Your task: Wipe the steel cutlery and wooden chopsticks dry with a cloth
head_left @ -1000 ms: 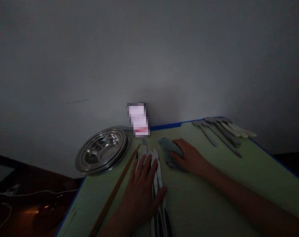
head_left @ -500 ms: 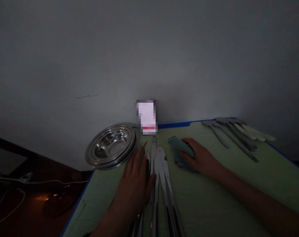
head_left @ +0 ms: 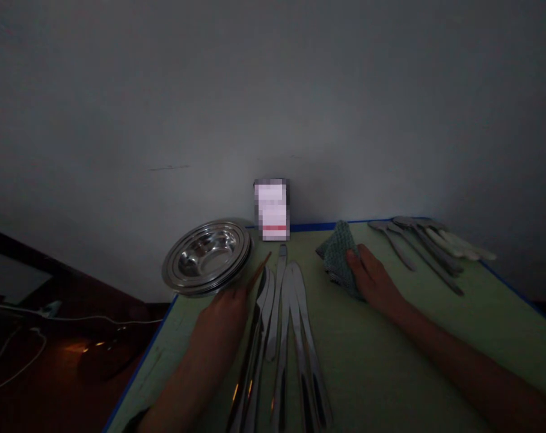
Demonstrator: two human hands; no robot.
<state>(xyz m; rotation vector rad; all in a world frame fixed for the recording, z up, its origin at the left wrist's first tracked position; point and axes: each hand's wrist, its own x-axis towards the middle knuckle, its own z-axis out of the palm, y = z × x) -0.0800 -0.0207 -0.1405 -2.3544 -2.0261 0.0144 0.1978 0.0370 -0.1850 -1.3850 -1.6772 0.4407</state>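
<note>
Grey wall (head_left: pixel 273 90), plain and dim, filling the upper half. Below, a green table (head_left: pixel 363 373) edged in blue. Down at left, a dark red floor (head_left: pixel 38 403), with a white cable (head_left: pixel 97 319) strung across.

On the table, at centre and pointing toward the wall, metal knives (head_left: pixel 294 294), side by side, some blades overlapping. At the far left corner, a stack of shiny bowls (head_left: pixel 205 252), close to the edge; overhang hard to tell. At the far right, spoons (head_left: pixel 429 240) in a loose pile, white handles (head_left: pixel 462 243) just beside.

Left hand (head_left: pixel 223 310) between bowls and knives, back upward, close by the bowl rims. Fingers mostly hidden: cannot tell how far open, or how firm any hold. Right hand (head_left: pixel 374 279) between knives and spoons, fingers closed around a bunched cloth (head_left: pixel 338 252), one corner peaked upward. Blurred screen (head_left: pixel 272 210), upright against the wall. Chopsticks (head_left: pixel 259 270), only the tips visible, poking out past the left knuckles, just left of the knives.

Possible trouble, as a judgement: bowls nudged or tipped off the corner by a leftward swing; knives scattered, or fingers nicked, from brushing a blade in poor light; spoons dragged by a trailing cloth corner.
</note>
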